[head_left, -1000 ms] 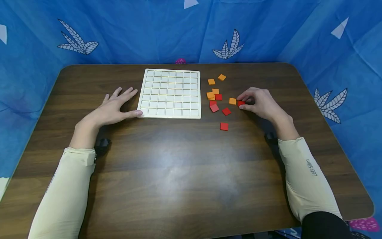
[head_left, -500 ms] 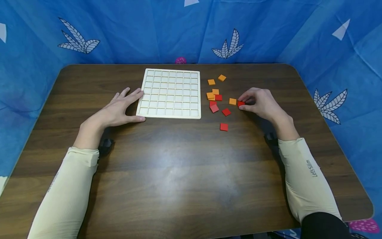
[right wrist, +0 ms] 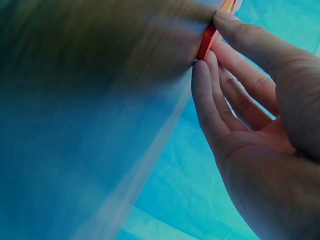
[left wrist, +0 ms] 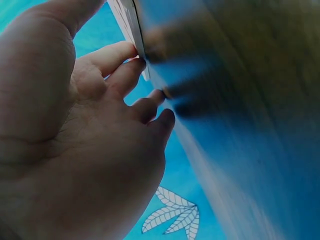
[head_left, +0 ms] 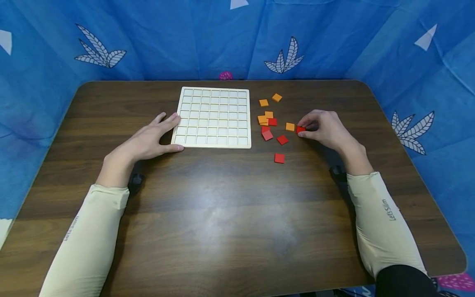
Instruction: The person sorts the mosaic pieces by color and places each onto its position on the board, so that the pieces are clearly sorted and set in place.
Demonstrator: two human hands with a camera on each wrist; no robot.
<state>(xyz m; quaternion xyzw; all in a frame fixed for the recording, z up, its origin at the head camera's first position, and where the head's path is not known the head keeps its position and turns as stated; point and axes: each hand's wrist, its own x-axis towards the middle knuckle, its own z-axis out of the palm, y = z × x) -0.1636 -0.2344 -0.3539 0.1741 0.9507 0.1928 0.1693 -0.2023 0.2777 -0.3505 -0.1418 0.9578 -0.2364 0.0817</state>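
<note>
A white square grid board lies flat toward the back of the table. My left hand is at its left edge, thumb at the near left corner and fingers extended along the side; in the left wrist view, fingertips meet the board's edge. My right hand, right of the scattered tiles, pinches a red square tile between thumb and fingers. The right wrist view shows this red tile low at the tabletop. An orange tile lies just left of it.
Between the board and my right hand lie several loose orange tiles and red tiles, some overlapping. The brown wooden table has rounded back corners. A blue patterned cloth hangs behind and at the sides.
My left hand has slid rightward and slightly nearer along the board's left edge, its thumb now at the near corner. My right hand stays on the red tile.
</note>
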